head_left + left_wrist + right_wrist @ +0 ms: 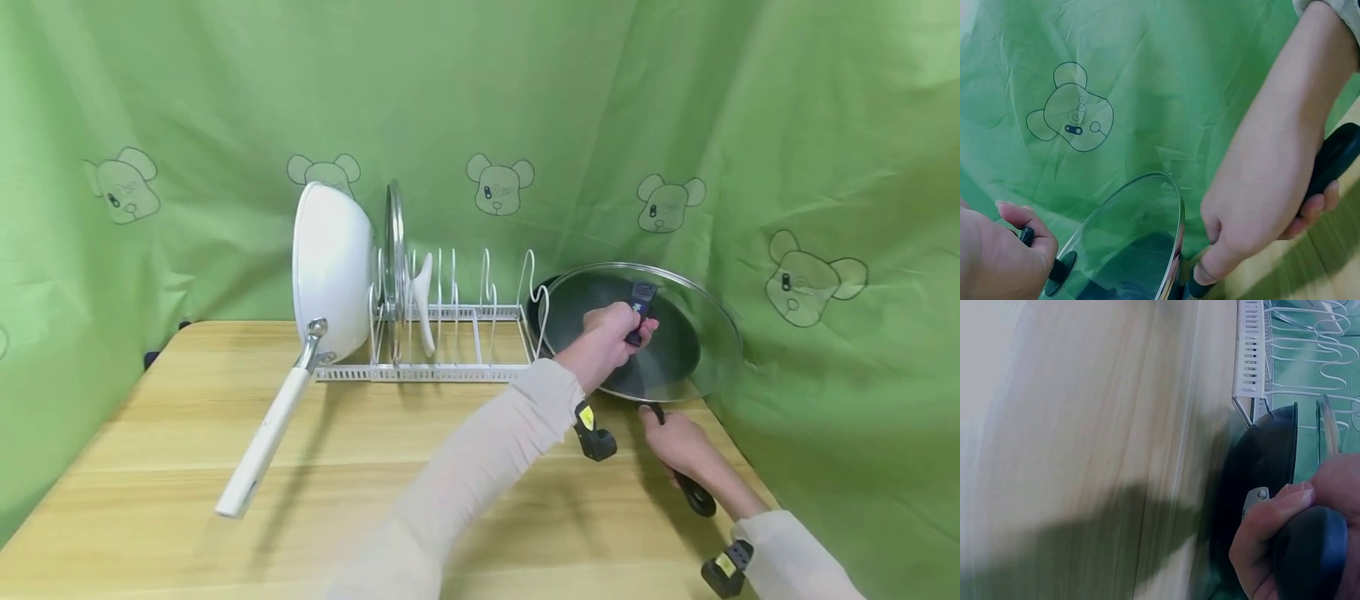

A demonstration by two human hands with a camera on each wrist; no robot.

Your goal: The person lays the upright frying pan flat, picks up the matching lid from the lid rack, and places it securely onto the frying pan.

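Note:
At the right of the head view, my left hand (606,342) grips the black knob (642,310) of a round glass lid (716,333). The lid is tilted and overlaps a black frying pan (645,367), whose dark inside shows through the glass. My right hand (678,440) is wrapped round the pan's black handle (697,493), close below the lid's rim. The left wrist view has the lid (1138,212) standing out from the left hand (1007,256). In the right wrist view the pan (1263,462) is side-on, next to the rack's end.
A white wire rack (450,372) stands along the back of the wooden table (360,467). It holds a white wok (330,271), its handle (266,442) jutting forward, an upright glass lid (395,275) and a white curved piece (423,302). A green curtain (420,100) hangs behind and at the sides.

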